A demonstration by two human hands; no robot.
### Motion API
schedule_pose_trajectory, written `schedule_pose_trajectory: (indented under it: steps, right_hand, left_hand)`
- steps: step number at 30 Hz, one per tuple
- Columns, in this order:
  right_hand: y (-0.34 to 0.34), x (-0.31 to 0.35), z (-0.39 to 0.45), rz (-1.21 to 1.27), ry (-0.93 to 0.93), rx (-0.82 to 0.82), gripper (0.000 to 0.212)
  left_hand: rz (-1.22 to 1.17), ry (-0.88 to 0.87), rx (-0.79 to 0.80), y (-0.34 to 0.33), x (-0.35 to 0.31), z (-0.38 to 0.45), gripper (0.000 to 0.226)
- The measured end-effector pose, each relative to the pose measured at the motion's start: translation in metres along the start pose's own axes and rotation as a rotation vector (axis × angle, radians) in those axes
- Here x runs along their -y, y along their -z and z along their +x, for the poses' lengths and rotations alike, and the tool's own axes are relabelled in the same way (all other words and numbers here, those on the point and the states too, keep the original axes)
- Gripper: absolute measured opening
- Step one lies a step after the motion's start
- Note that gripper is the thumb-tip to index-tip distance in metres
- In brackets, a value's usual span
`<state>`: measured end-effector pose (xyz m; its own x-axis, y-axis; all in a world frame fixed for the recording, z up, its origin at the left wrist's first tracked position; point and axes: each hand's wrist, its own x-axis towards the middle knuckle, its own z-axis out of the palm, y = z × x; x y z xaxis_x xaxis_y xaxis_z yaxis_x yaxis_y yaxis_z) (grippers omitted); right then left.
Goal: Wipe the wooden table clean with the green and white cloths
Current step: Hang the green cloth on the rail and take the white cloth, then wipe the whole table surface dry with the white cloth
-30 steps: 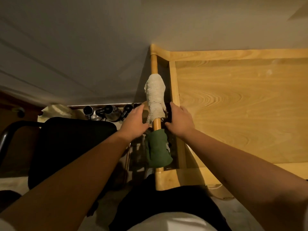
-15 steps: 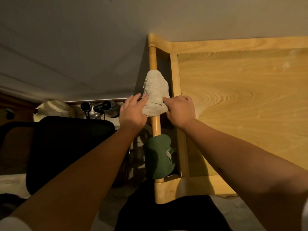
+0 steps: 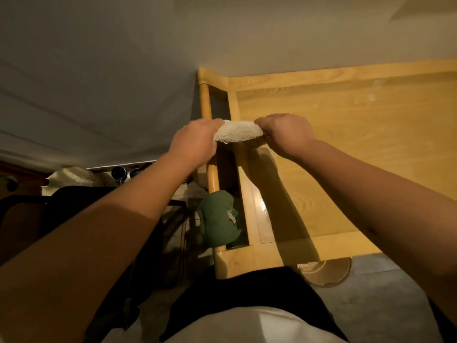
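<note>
White cloth [image 3: 238,133]: bunched, long axis left to right, held above the tabletop's left edge.
Left hand [image 3: 195,142]: gripping its left end.
Right hand [image 3: 284,133]: gripping its right end.
Green cloth [image 3: 218,220]: draped over the rail [image 3: 213,178] beside the tabletop [image 3: 358,149].

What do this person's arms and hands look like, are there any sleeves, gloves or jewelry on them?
Both forearms are bare as far up as the frame shows, with no sleeves in sight. The left hand and right hand wear no gloves, and no watch, bracelet or ring is visible. A small dark spot shows on the right forearm. Lower down, a white top and dark trousers can be seen.
</note>
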<state>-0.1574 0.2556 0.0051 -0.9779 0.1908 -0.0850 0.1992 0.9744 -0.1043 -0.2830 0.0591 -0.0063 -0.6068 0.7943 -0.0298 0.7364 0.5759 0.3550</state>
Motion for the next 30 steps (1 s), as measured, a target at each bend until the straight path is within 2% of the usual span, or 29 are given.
schedule_pose_trajectory:
  steps: [6,10,12,13,15,17,19,21,23,24,26,28,30]
  right_hand:
    - [0.035,-0.043,-0.048,-0.109,-0.014,0.017,0.019]
    - [0.031,-0.067,-0.102,-0.122,0.051,0.006,0.018]
    - [0.013,-0.076,-0.137,-0.181,0.092,0.085,0.019]
    - [0.0,-0.078,-0.155,-0.215,0.112,0.156,0.021]
    - [-0.03,-0.076,-0.194,-0.234,0.157,0.326,0.026]
    - [-0.06,-0.071,-0.227,-0.192,0.195,0.446,0.027]
    - [-0.083,-0.069,-0.252,-0.134,0.179,0.493,0.035]
    - [-0.097,-0.068,-0.268,-0.07,0.096,0.538,0.067]
    - [-0.099,-0.066,-0.274,-0.032,0.031,0.598,0.098]
    - [-0.098,-0.064,-0.275,-0.024,0.013,0.604,0.105]
    - [-0.094,-0.059,-0.27,0.003,-0.005,0.545,0.106]
    - [-0.093,-0.052,-0.26,0.01,0.001,0.426,0.098]
    - [-0.099,-0.043,-0.251,0.041,0.001,0.359,0.091]
  left_hand:
    - [0.12,-0.089,0.058,-0.001,-0.067,-0.007,0.059]
    - [0.057,-0.085,0.054,-0.031,-0.114,-0.043,0.052]
    - [-0.011,-0.109,0.085,-0.06,-0.138,-0.079,0.053]
    - [-0.03,-0.119,0.132,-0.076,-0.148,-0.098,0.053]
    - [0.002,-0.107,0.325,-0.109,-0.161,-0.13,0.055]
    - [0.088,-0.068,0.548,-0.14,-0.165,-0.151,0.066]
    - [0.147,-0.042,0.653,-0.164,-0.166,-0.172,0.085]
    - [0.21,-0.031,0.67,-0.179,-0.166,-0.191,0.104]
    - [0.232,-0.024,0.662,-0.184,-0.164,-0.201,0.109]
    - [0.22,-0.018,0.657,-0.184,-0.165,-0.201,0.108]
    - [0.171,0.004,0.646,-0.177,-0.168,-0.192,0.102]
    - [0.102,0.033,0.615,-0.166,-0.171,-0.18,0.092]
    - [0.069,0.043,0.527,-0.151,-0.166,-0.165,0.083]
